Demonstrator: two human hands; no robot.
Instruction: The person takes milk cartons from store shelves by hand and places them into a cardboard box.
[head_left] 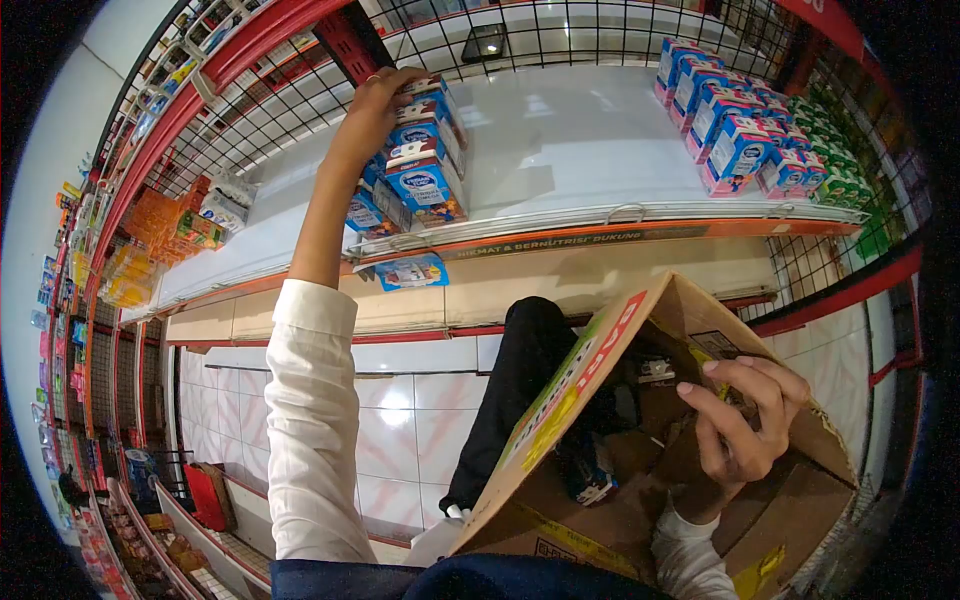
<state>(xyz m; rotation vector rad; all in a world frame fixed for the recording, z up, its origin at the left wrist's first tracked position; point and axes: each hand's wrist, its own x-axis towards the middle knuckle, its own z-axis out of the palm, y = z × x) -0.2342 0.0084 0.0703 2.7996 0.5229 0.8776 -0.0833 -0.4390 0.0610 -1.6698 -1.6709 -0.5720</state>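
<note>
My left hand [378,108] reaches onto the white shelf and curls its fingers over the top of a milk carton at the back of a short row. Nearer the shelf edge in that row stands a blue milk carton [428,188] with a brown lower part, with others packed behind and beside it. My right hand [748,418] is raised over an opened cardboard box [560,395], its fingers bent and apart with nothing visible in them. Inside the box, a dark blue carton [590,472] lies in shadow.
Blue and pink milk cartons [738,150] stand in rows at the shelf's right, beside green cartons [835,150]. Orange packs [200,228] sit at the left end. A wire rail [600,218] edges the shelf. Below it hangs a blue tag [412,272]. My dark-clothed knee [532,325] is close to the shelf.
</note>
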